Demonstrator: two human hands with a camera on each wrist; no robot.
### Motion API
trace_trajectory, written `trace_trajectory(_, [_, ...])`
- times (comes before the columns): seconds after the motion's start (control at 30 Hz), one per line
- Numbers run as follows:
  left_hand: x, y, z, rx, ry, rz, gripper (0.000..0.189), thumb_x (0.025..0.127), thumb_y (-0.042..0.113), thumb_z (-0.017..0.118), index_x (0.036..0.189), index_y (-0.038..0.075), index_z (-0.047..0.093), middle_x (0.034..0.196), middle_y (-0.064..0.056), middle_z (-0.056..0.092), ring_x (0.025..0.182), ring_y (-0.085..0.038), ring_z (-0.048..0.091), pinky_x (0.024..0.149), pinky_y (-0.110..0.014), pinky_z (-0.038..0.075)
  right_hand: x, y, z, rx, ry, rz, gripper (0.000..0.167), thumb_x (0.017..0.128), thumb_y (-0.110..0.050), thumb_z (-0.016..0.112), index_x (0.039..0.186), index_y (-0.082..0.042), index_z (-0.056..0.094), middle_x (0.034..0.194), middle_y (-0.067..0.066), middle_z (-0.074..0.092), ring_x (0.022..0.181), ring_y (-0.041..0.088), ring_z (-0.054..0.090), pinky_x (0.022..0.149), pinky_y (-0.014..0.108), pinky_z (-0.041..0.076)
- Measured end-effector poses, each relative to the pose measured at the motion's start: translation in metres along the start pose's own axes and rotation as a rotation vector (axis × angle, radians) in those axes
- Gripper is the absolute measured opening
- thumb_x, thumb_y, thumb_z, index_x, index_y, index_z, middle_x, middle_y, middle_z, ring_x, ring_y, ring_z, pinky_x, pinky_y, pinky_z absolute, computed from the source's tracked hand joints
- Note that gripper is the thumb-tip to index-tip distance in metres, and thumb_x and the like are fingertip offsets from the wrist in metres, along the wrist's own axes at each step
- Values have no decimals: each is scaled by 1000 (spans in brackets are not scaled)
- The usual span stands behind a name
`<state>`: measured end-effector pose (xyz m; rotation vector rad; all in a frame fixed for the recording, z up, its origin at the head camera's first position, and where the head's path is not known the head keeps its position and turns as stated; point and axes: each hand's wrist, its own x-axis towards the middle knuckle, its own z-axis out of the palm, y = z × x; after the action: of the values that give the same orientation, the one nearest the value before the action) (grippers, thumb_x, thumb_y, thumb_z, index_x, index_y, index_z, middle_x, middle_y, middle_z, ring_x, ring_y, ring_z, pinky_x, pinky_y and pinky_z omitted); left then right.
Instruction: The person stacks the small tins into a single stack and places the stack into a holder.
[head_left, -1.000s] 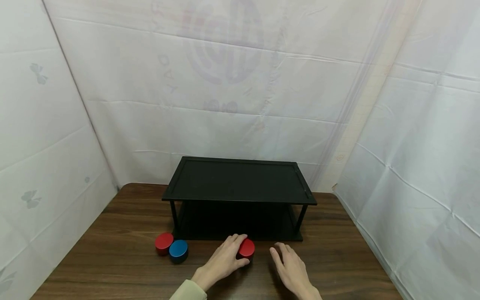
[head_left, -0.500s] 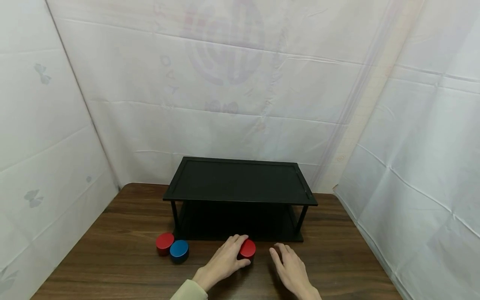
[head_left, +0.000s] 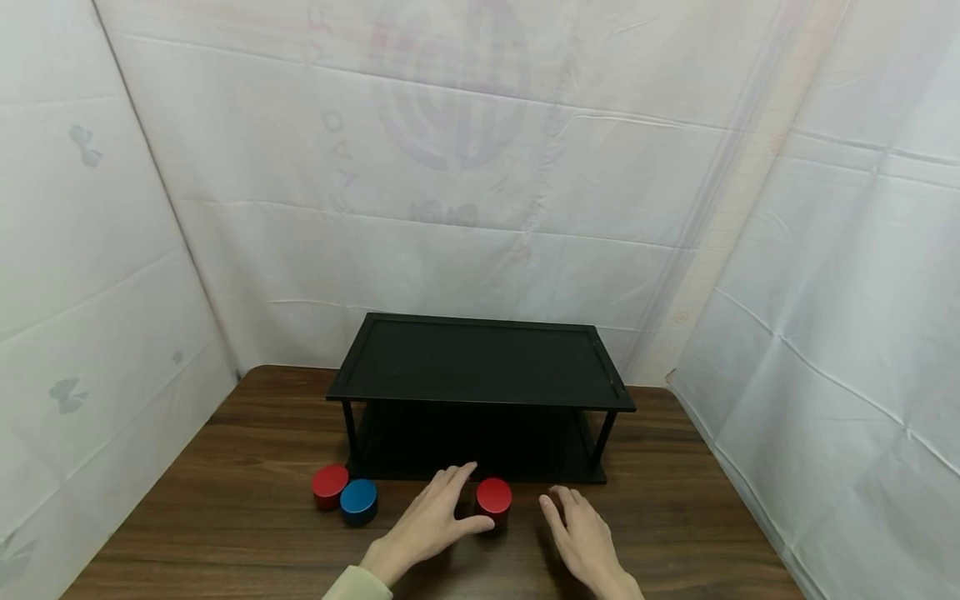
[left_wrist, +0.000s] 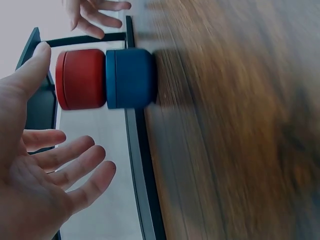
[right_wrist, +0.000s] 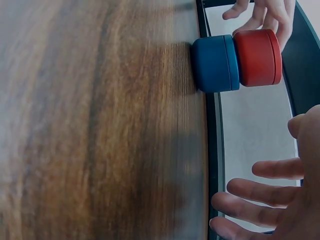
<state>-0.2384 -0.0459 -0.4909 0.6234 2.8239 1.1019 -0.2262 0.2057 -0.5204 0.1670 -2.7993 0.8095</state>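
Note:
A round red tin [head_left: 493, 496] stands on top of a round blue tin [left_wrist: 132, 78], making a two-high stack on the table in front of the black rack. Both wrist views show the stack side-on. My left hand [head_left: 426, 518] is just left of it, fingers spread and apart from the red tin, with the thumb near its front. To the right of the stack, my right hand [head_left: 585, 537] holds nothing, its fingers relaxed. Farther left on the table, another red tin [head_left: 330, 487] stands close beside another blue tin [head_left: 358, 502].
The black two-tier rack [head_left: 480, 362] stands behind the stack, its lower shelf [head_left: 472, 446] near the table. Brown wood grain covers the table [head_left: 247, 467]. White cloth walls [head_left: 450, 208] enclose the back and both sides.
My left hand has let go of the upper red tin and moved a little to the left, its fingers spreading. The red tin stays in place. My right hand has not moved.

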Motion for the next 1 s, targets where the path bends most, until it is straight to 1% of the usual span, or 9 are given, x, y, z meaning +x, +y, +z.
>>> trace_trajectory(0.17, [-5, -7, -8, 18, 19, 7, 86, 83, 65, 61, 145, 9, 40, 143, -18, 47, 132, -46, 42, 100, -65, 40, 0, -1, 1, -5, 8, 1, 48, 100, -49, 43, 114, -9, 65, 111, 12, 68, 97, 30, 67, 71, 44, 55])
trace_trajectory(0.27, [-9, -12, -13, 35, 32, 9, 84, 83, 61, 63, 144, 7, 42, 141, -19, 48, 131, -47, 43, 101, -65, 38, 0, -1, 1, -2, 5, 5, 47, 100, -49, 43, 114, -9, 65, 111, 12, 68, 98, 30, 67, 71, 45, 55])
trace_trajectory(0.4, [-12, -18, -19, 96, 60, 6, 82, 83, 61, 64, 141, 6, 45, 138, -18, 51, 129, -47, 45, 101, -64, 39, 0, -2, 1, -4, 2, 7, 49, 100, -50, 42, 113, -9, 65, 109, 11, 68, 96, 28, 67, 70, 44, 54])
trace_trajectory(0.5, [-14, -23, -24, 146, 88, -14, 79, 82, 58, 66, 139, 5, 48, 135, -16, 54, 127, -45, 47, 100, -62, 41, 0, -2, 1, -10, 4, 6, 50, 100, -51, 42, 112, -9, 65, 109, 11, 68, 95, 28, 67, 71, 44, 54])
trace_trajectory(0.6, [-17, -27, -27, 185, 122, -31, 72, 82, 49, 71, 136, 5, 51, 132, -15, 56, 124, -42, 50, 97, -62, 43, 0, -1, 1, -12, 7, 4, 51, 99, -52, 41, 112, -9, 65, 109, 10, 68, 96, 28, 67, 71, 44, 55])
trace_trajectory(0.73, [-20, -30, -31, 247, 171, -29, 64, 82, 38, 74, 132, 3, 54, 126, -13, 59, 115, -32, 55, 90, -54, 49, -1, -1, 1, -11, 7, 4, 50, 99, -52, 41, 112, -10, 65, 109, 10, 68, 94, 27, 67, 70, 42, 55])
trace_trajectory(0.83, [-23, -32, -34, 282, 214, -20, 58, 82, 33, 76, 128, 3, 57, 120, -11, 61, 106, -26, 57, 84, -47, 52, -1, -1, 1, -5, 3, 5, 50, 100, -51, 42, 113, -9, 65, 109, 10, 68, 93, 26, 67, 69, 41, 54])
trace_trajectory(0.93, [-27, -34, -36, 313, 261, -19, 54, 82, 30, 77, 125, 3, 60, 116, -10, 63, 101, -23, 57, 80, -42, 53, -1, -1, 1, 0, 2, 3, 50, 100, -51, 41, 113, -9, 65, 109, 11, 68, 93, 26, 67, 69, 41, 55])
trace_trajectory(1.0, [-30, -37, -37, 337, 290, -26, 52, 81, 28, 77, 123, 3, 61, 114, -10, 64, 99, -23, 58, 80, -42, 52, -1, -1, 1, 1, 6, 0, 51, 100, -51, 41, 113, -9, 65, 109, 10, 68, 93, 26, 67, 69, 41, 55])
